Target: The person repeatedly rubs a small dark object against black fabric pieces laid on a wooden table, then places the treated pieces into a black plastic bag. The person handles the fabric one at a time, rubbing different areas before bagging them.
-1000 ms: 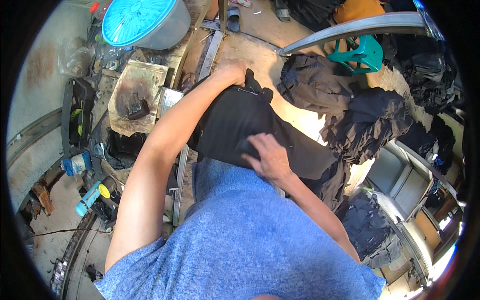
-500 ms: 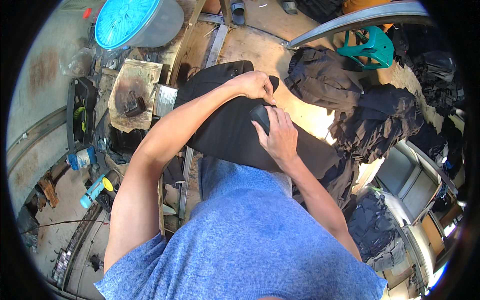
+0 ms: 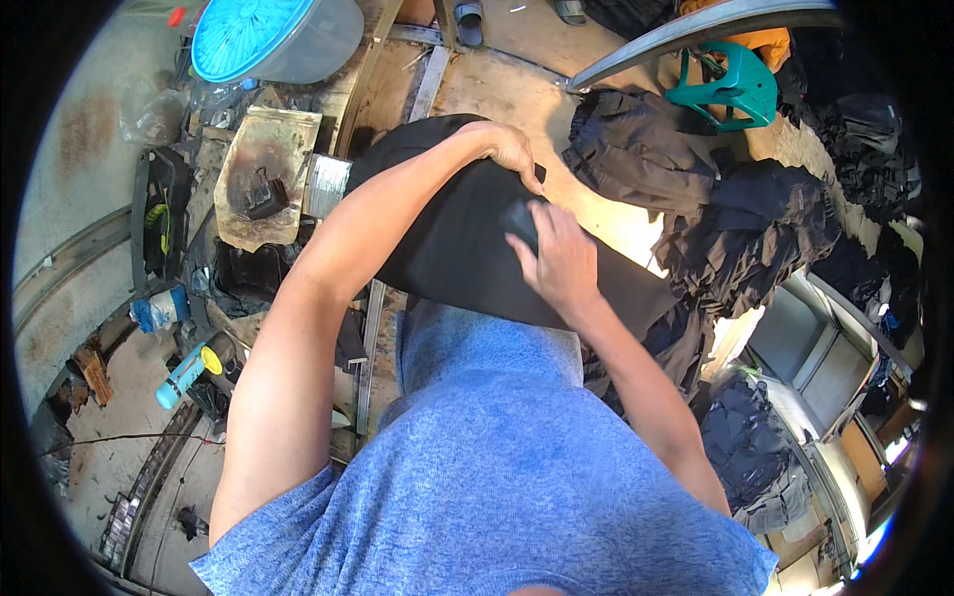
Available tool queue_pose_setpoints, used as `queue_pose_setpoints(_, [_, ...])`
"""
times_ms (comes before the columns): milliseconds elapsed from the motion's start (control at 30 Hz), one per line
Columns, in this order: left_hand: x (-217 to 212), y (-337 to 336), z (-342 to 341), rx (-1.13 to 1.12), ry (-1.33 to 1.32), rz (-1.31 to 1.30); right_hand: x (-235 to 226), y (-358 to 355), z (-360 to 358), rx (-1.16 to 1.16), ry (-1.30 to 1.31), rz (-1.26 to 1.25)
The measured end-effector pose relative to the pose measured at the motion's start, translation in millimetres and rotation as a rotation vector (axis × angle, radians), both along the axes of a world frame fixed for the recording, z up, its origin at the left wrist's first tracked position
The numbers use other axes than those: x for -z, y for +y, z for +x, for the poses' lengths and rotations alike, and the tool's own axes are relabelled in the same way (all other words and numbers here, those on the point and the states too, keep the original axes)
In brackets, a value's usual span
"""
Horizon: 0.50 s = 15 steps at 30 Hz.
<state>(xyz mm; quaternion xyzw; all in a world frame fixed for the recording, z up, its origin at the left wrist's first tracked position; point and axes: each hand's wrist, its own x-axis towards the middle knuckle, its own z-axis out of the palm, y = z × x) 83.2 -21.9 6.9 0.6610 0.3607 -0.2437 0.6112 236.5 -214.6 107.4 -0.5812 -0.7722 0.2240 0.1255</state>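
Black cloth (image 3: pixel 442 248) lies spread over the work surface in front of my body. At its upper right edge, my left hand (image 3: pixel 509 154) is bent over with thumb and fingers pinching the cloth. Below it, my right hand (image 3: pixel 564 260) grips a dark, rounded block (image 3: pixel 517 219) between thumb and fingers, held at the cloth's face. Motion smears the block and the fingertips, so its exact kind cannot be made out.
Crumpled dark garments (image 3: pixel 641 149) are heaped to the right, near a green plastic stool (image 3: pixel 730 89). A curved metal bar (image 3: pixel 696 30) crosses the upper right. At upper left stand a clear tub with a blue lid (image 3: pixel 248 35) and a stained board (image 3: pixel 263 179).
My right hand and the block have shifted slightly and are now blurred by motion. My left fingertips are a little higher, still at the cloth's edge.
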Motion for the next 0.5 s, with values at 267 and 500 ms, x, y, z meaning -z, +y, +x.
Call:
queue_pose_setpoints(267, [-40, -31, 20, 0.112, -0.353, 0.23, -26, -83, 65, -0.143, 0.074, -0.209])
queue_pose_setpoints(500, [-42, -57, 24, -0.077, -0.324, 0.35, -3, -83, 153, 0.248, 0.042, 0.124])
